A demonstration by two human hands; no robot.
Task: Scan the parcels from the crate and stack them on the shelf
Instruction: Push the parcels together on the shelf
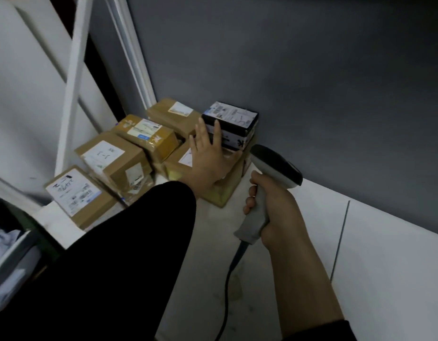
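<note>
Pressing straight, spread fingers (216, 132) against the black parcel (234, 124), stacked on a brown parcel (222, 190) at frame centre, is the left hand (209, 156); the right hand (274, 215) curls its fingers round the scanner (274, 166) handle.

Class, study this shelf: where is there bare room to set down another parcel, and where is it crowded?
Bare shelf lies right of the black box, along the grey wall. A strip in front is crossed by the scanner cable. The back left corner is crowded: brown boxes sit packed together, left hand flat against the black box.
</note>
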